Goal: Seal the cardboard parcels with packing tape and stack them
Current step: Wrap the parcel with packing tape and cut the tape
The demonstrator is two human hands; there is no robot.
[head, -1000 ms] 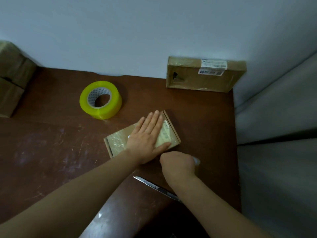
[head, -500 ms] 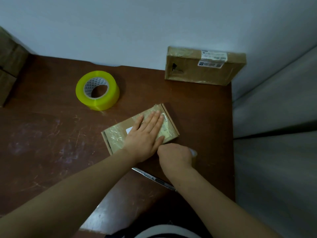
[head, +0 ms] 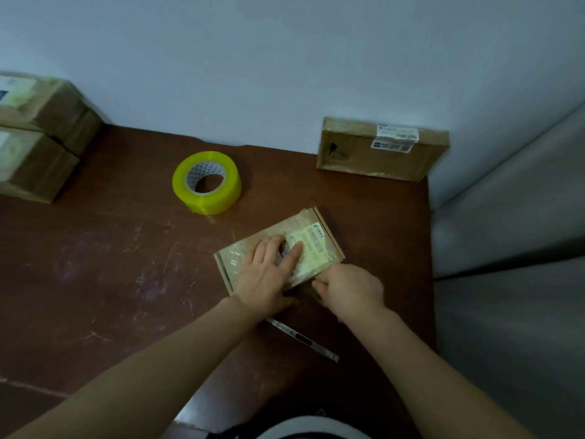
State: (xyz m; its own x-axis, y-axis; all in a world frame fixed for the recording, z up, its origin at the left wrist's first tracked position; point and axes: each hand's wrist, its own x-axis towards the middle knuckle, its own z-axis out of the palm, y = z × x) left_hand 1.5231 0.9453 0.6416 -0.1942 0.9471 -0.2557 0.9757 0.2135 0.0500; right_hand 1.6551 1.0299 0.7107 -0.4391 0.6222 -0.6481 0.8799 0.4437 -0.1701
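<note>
Parcel: small flat cardboard parcel (head: pixel 232 259), rectangular, lying at an angle on the right half of the table, its top glossy and wrinkled under clear tape.
Label: pale printed shipping label (head: pixel 313 245) under the tape, toward the parcel's far right corner.
Left hand: left hand (head: pixel 269 274) lies palm down on the parcel, fingers straight and spread, pressing on the taped top and the label's edge.
Right hand: right hand (head: pixel 351 289) is curled at the parcel's near right edge, knuckles up; whether it pinches anything cannot be told.
Tape: roll of yellow-tinted packing tape (head: pixel 218 201), thick ring with a printed core, flat on the table beyond the parcel.
Knife: slim metal utility knife (head: pixel 304 339) on the table between the forearms.
Other parcels: wide flat cardboard parcel (head: pixel 357 160) with white labels leaning on the wall at the far right corner; two cardboard boxes (head: pixel 41 153) stacked at the far left.
Table: dark brown wooden table (head: pixel 110 264), scuffed with pale scratches.
</note>
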